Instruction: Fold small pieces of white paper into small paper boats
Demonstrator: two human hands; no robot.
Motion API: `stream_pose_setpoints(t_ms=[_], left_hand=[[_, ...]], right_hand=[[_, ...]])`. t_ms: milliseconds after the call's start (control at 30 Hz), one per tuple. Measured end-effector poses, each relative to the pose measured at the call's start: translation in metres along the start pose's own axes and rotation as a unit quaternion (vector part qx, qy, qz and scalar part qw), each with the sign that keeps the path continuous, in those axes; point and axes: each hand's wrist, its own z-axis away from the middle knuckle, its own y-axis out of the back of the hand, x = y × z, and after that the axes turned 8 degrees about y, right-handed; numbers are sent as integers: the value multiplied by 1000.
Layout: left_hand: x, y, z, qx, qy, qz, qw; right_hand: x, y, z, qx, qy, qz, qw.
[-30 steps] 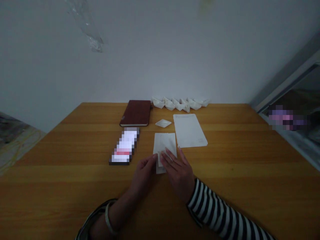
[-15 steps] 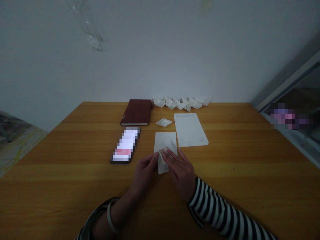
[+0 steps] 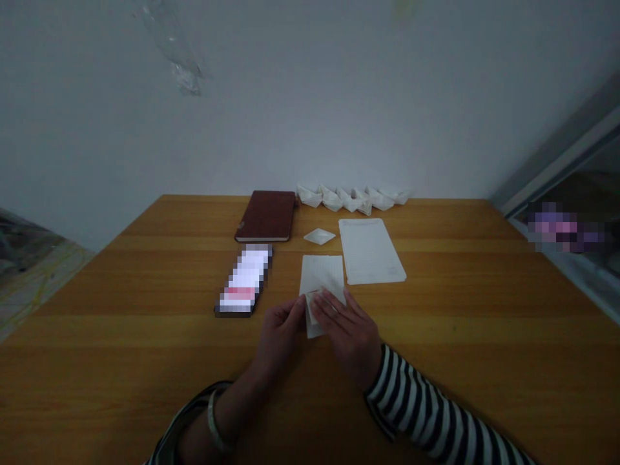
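The small sheet (image 3: 323,271) is being worked on around mid-table (image 3: 450,323), with the paper boats (image 3: 332,198) lined up along the far edge. Its left side is pinched in the left hand (image 3: 277,336); nothing's gripped by the right hand (image 3: 352,334), its fingers just laid out over the folded flap (image 3: 310,311). Compared with half a second ago, the flap looks pushed down flatter, so the crease is probably being pressed in. The paper diamond (image 3: 320,236) is left untouched, closer to the far edge
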Motion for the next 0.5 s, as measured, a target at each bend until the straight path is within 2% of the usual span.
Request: stream_pose_setpoints(t_ms=[333, 500], left_hand=[[-5, -2, -1, 15, 55, 126, 990], [-3, -3, 0, -21, 50, 122, 991]], right_hand=[[-7, 1, -2, -21, 6, 45, 999], [-9, 2, -3, -15, 2, 56, 998]])
